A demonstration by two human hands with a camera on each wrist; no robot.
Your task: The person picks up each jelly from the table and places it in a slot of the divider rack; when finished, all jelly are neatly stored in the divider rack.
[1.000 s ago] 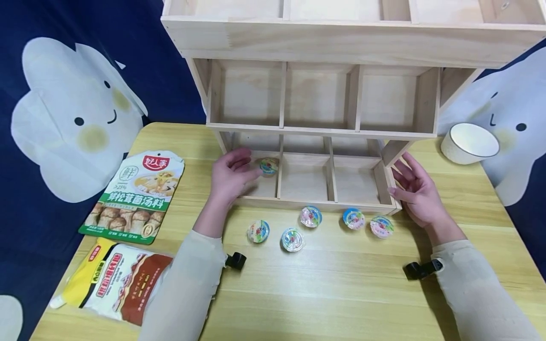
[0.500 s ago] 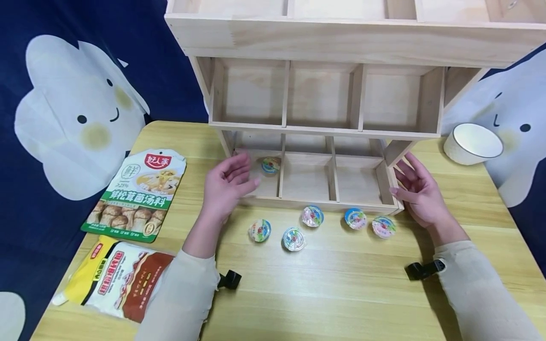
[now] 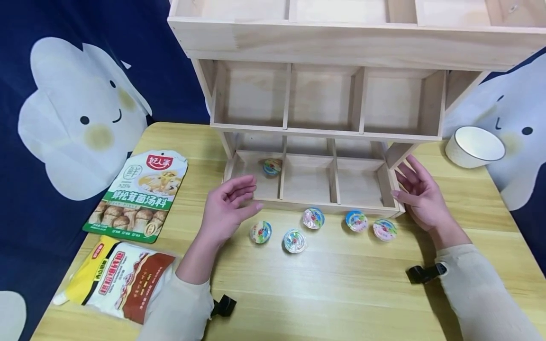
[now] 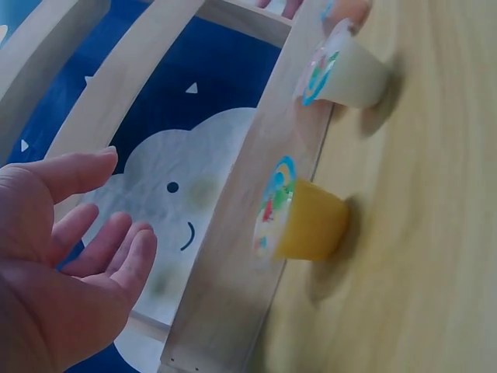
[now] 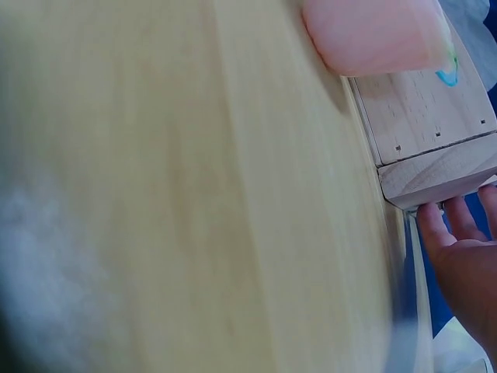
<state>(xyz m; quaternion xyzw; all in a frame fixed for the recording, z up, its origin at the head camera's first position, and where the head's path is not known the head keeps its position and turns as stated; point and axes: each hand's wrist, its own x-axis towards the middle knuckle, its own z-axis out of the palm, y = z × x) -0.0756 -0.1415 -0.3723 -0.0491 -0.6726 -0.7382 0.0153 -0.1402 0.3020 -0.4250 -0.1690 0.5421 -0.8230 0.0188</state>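
Note:
My left hand [image 3: 228, 208] hovers in front of the lowest tier's left compartment, fingers loosely bent and nothing in them. Inside that compartment, toward its back right, sits a jelly cup [image 3: 272, 166]. Just right of the hand, an orange-yellow jelly cup [image 4: 307, 225] stands on the table, a white one [image 4: 353, 74] beyond it in the left wrist view. My right hand [image 3: 420, 196] touches the outer right side of the wooden shelf [image 3: 315, 206] with its fingertips. Near it stands a pink jelly cup [image 5: 377, 35]. Several jelly cups form a loose row before the shelf.
The tiered shelf has three compartments per level, with upper tiers overhanging the lowest. A white bowl [image 3: 475, 147] stands at the back right. At the left lie a green-and-white mushroom soup packet [image 3: 136, 196] and a yellow, white and brown bag [image 3: 119, 279].
My left hand has drawn back out of the lower left compartment toward the near cups, leaving the jelly cup inside. The right hand has stayed at the shelf's side.

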